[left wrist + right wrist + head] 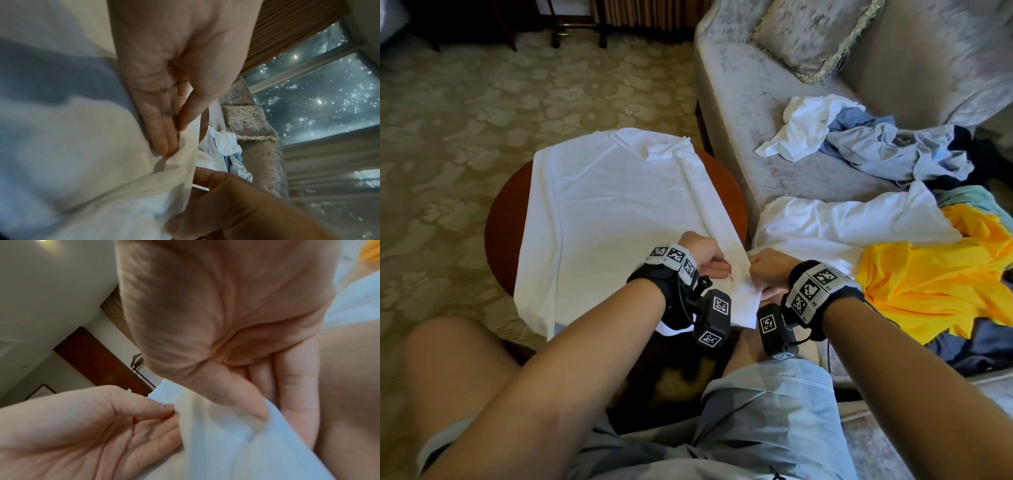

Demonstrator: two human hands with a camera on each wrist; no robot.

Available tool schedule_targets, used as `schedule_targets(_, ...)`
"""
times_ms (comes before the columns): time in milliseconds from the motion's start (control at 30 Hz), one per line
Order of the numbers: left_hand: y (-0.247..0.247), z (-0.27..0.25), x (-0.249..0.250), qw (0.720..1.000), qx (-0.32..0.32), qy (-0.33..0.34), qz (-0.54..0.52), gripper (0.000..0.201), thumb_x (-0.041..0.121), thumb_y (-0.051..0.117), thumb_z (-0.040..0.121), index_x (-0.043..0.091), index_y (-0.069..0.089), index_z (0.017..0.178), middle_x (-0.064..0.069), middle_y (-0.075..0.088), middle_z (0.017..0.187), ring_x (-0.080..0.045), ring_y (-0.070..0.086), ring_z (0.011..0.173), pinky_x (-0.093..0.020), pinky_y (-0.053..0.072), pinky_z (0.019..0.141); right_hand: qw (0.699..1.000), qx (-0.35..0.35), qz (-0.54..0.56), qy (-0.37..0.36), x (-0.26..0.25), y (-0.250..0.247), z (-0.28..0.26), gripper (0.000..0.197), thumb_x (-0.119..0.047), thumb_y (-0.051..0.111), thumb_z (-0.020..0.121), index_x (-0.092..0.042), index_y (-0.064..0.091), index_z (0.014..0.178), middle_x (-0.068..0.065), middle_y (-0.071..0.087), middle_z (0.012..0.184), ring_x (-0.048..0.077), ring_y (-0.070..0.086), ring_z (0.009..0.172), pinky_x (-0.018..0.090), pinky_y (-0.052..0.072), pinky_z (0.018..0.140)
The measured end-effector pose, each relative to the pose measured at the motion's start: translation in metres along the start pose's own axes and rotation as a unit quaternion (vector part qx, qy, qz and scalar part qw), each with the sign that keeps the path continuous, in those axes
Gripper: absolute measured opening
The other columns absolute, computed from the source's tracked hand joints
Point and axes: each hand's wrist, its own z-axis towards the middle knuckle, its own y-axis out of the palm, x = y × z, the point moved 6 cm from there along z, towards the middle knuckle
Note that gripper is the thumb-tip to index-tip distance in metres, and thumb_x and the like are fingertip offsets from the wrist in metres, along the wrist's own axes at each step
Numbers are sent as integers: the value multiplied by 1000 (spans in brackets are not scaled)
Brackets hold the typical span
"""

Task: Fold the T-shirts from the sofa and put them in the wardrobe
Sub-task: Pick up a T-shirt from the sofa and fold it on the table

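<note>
A white T-shirt (602,219) lies spread over the round counter (505,219) beside the sofa (750,113); left hand (700,255) and right hand (768,270) both pinch its near right corner

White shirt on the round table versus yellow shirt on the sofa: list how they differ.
The white shirt lies spread flat over the round table; the yellow shirt lies crumpled on the sofa. The left hand and right hand pinch the white shirt's edge; nothing touches the yellow shirt. Neither is folded yet.
</note>
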Motion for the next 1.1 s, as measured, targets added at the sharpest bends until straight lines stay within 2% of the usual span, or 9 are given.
schedule_targets(100, -3, -4, 0, 1000, -1, -1, 5, 6, -12, 48, 92, -13, 52, 95, -25, 62, 83, -31, 65, 67, -39, 57, 68, 995, 3, 97, 28, 0, 3, 0, 34, -5, 60, 80, -1, 60, 114, 17, 66, 112, 30, 65, 99, 40, 58, 78)
schedule_targets(267, -26, -6, 7, 997, 32, 39, 53, 11, 0, 55, 92, -6, 58, 101, -16, 67, 87, -23, 69, 69, -32, 59, 63, 993, 43, 105, 15, -4, -3, 3, 46, -29, 76, 84, 2, 61, 114, 26, 66, 117, 29, 63, 91, 52, 52, 95)
schedule_targets(367, -77, -7, 38, 969, 146, 122, 156, 4, 3, 57, 87, 1, 61, 88, -16, 70, 92, -25, 69, 74, -35, 61, 69, 992, 122, 35, -15, -21, -20, 8, 73, -47, 80, 74, -2, 55, 126, 16, 61, 128, 30, 60, 113, 43, 50, 99)
schedule_targets(433, -117, -16, 58, 921, 234, 158, 269, 9, 6, 55, 85, 4, 63, 80, -15, 69, 90, -30, 69, 85, -34, 59, 77, 977, 201, 21, -68, -46, -34, 7, 75, -44, 79, 78, -10, 46, 137, 10, 54, 135, 28, 53, 122, 38, 46, 100)
schedule_targets(533, -164, -27, 69, 845, 316, 159, 401, 25, 11, 54, 88, 1, 63, 108, -17, 61, 115, -33, 56, 111, -35, 49, 90, 956, 236, -22, -170, -90, -32, 14, 56, -30, 70, 88, -15, 49, 137, 9, 51, 138, 26, 54, 120, 33, 44, 97)
schedule_targets(667, -212, -29, 48, 822, 332, 83, 454, 52, 20, 55, 91, 6, 39, 138, -18, 33, 144, -35, 32, 135, -43, 38, 106, 958, 146, -146, -202, -122, 8, 35, 46, -21, 53, 97, -10, 42, 141, 11, 41, 147, 30, 45, 129, 34, 39, 102)
schedule_targets(867, -227, -44, 38, 776, 292, 44, 557, 50, 31, 48, 97, 1, 34, 134, -21, 54, 124, -38, 56, 111, -37, 43, 77, 935, 187, -280, -113, -143, 14, 38, 32, -31, 36, 99, -7, 52, 112, 14, 56, 113, 32, 55, 102, 37, 43, 88)
schedule_targets(1000, -227, -52, 51, 804, 235, 17, 545, 23, 18, 48, 95, 7, 51, 75, -11, 57, 76, -22, 51, 61, -25, 34, 51, 935, 130, -324, -59, -153, 10, 38, 29, -27, 39, 97, -4, 55, 91, 14, 58, 104, 30, 57, 88, 36, 43, 77)
schedule_targets(1100, -230, -52, 57, 822, 215, -16, 527, 28, 12, 50, 93, 8, 47, 65, -7, 49, 64, -20, 45, 53, -24, 31, 47, 934, 103, -339, -38, -161, 6, 50, 29, -23, 36, 96, -8, 49, 76, 15, 58, 96, 28, 53, 80, 34, 40, 75)
